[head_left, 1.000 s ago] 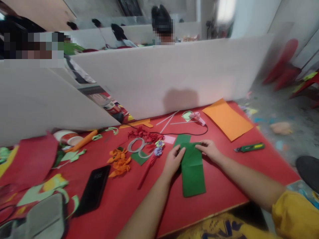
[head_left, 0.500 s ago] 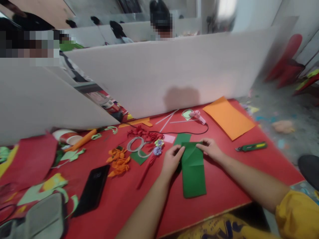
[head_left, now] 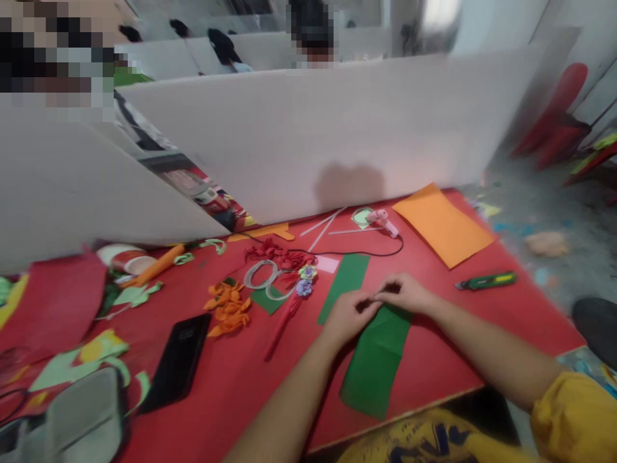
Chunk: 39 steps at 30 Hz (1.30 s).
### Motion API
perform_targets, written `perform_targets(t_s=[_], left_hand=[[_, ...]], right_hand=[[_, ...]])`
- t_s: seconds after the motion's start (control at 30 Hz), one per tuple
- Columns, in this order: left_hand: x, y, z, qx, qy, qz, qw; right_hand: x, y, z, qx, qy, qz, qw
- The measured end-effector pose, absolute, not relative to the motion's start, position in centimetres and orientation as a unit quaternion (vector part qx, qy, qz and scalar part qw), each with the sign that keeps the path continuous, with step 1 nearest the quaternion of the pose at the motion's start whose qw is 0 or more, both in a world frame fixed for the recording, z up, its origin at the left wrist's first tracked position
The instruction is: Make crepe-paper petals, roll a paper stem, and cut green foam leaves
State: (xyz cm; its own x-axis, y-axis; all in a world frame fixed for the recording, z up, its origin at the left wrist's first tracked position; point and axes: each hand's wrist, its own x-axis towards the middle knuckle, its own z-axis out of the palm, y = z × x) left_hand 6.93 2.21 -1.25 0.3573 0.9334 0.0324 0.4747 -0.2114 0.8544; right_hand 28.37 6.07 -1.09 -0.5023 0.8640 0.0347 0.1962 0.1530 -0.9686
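Observation:
A green sheet (head_left: 376, 361) lies slanted near the front edge of the red table, its top end under my fingers. My left hand (head_left: 351, 315) pinches that top end, thumb and fingers together. Touching it from the right, my right hand (head_left: 402, 292) grips the same end with its fingertips. Behind my left hand lies a second green strip (head_left: 349, 280), flat on the table. A red stem with purple and yellow-green flowers (head_left: 305, 287) rests to the left, beside clear looped tubing (head_left: 260, 275).
A pink glue gun (head_left: 383, 222) with a black cord, an orange sheet (head_left: 443, 225) and a green cutter (head_left: 486, 281) lie behind and right. Orange petals (head_left: 229, 308), a black phone (head_left: 178, 360) and a grey case (head_left: 87, 418) are left. White partition (head_left: 289, 141) behind.
Both hands have come together and slightly lower at the top of the green sheet. The sheet has tilted, its lower end nearer the table's front edge. More of the strip behind shows.

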Motion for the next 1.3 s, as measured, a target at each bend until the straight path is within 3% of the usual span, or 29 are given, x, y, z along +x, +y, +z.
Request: perform_targets(t_s=[0.6, 1.3], left_hand=[[3.8, 3.9, -0.6, 0.617, 0.566, 0.223, 0.499], [1.4, 3.0, 3.0, 0.796, 0.489, 0.130, 0.333]], right_hand=[[32.1, 9.5, -0.3, -0.484, -0.525, 0.569, 0.409], [32.0, 8.8, 0.4, -0.425, -0.618, 0.551, 0.366]])
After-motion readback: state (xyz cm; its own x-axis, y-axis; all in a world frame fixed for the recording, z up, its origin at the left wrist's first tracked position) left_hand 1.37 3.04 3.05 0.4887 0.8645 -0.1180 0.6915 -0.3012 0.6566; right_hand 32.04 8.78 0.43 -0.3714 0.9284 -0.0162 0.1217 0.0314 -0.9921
